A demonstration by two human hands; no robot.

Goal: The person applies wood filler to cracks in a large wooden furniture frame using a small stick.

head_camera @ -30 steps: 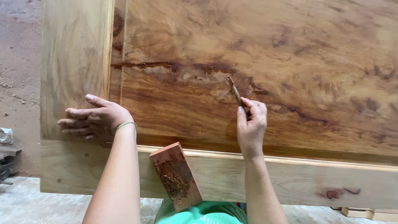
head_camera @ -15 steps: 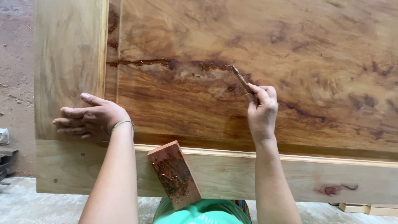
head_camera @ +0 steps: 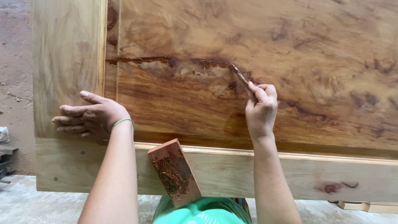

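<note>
a thin stick (head_camera: 239,76) is pinched between the closed fingers of the right hand (head_camera: 261,111), its tip laid on the dark crack (head_camera: 166,62) in the wooden panel (head_camera: 257,37). the left hand (head_camera: 89,116) is pressed flat, fingers together, likely as a brace. a smeared block (head_camera: 175,172) is partly hidden below.

The left hand (head_camera: 89,115) is laid flat, fingers extended leftward, thumb raised; the right hand (head_camera: 261,111) is held upright, fingers pinched closed; both forearms are stretched forward.
</note>
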